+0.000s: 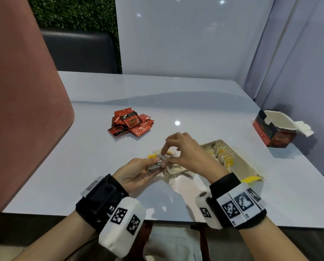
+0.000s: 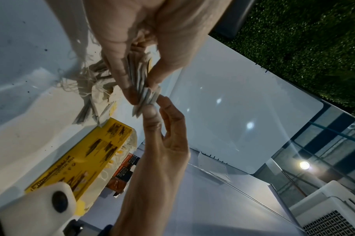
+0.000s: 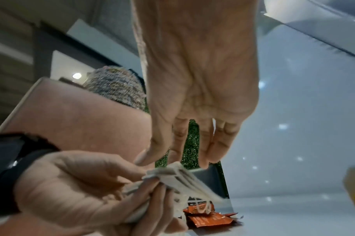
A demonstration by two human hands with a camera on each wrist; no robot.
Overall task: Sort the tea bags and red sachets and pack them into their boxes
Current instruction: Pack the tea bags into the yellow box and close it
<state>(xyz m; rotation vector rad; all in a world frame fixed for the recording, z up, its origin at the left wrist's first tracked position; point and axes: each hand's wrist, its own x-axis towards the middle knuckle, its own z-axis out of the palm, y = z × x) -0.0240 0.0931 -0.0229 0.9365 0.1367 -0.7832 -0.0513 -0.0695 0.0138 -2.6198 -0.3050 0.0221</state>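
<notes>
Left hand (image 1: 136, 173), fingers curled, grips a stack of tea bags (image 1: 158, 162) above the table (image 1: 195, 102); right hand (image 1: 187, 153) pinches the stack's top edge with thumb and forefinger; loose tea bags (image 1: 178, 171) lie beneath the hands; yellow box (image 1: 232, 159), part-filled, just right of them; red sachets (image 1: 131, 123) heaped far left; red box (image 1: 275, 129) open, far right.
</notes>
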